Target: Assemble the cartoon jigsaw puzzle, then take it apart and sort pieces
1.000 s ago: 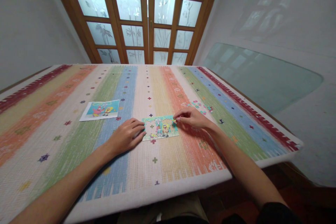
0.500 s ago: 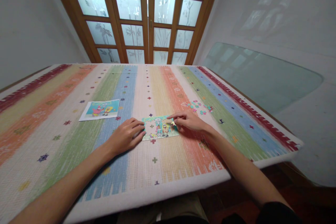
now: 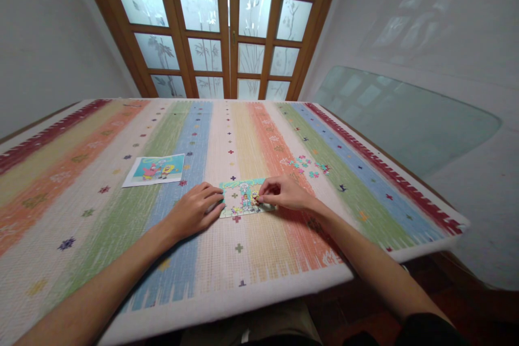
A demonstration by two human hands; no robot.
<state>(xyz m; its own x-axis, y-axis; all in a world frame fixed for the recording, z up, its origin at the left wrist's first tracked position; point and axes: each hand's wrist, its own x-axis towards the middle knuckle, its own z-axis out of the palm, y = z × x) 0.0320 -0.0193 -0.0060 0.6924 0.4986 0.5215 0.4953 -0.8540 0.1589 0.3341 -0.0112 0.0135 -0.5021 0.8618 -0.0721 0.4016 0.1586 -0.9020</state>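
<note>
A partly assembled jigsaw puzzle (image 3: 245,203) with cartoon figures lies on the striped cloth in front of me. A gap in its left part shows the cloth. My left hand (image 3: 198,206) rests flat at the puzzle's left edge, fingers slightly bent and holding nothing. Over the right part, my right hand (image 3: 284,193) pinches a small puzzle piece (image 3: 260,198) between thumb and fingertips, low against the yellow figure. The fingers hide most of that piece and the puzzle's right end.
A printed reference picture (image 3: 158,169) lies to the left. Several loose puzzle pieces (image 3: 310,165) are scattered beyond my right hand. The striped tablecloth (image 3: 239,265) covers the table up to its near edge. Glazed wooden doors (image 3: 231,38) stand behind.
My right hand has moved slightly left and its fingers have drawn together, bringing the piece down onto the yellow figure. My left hand has stayed in place.
</note>
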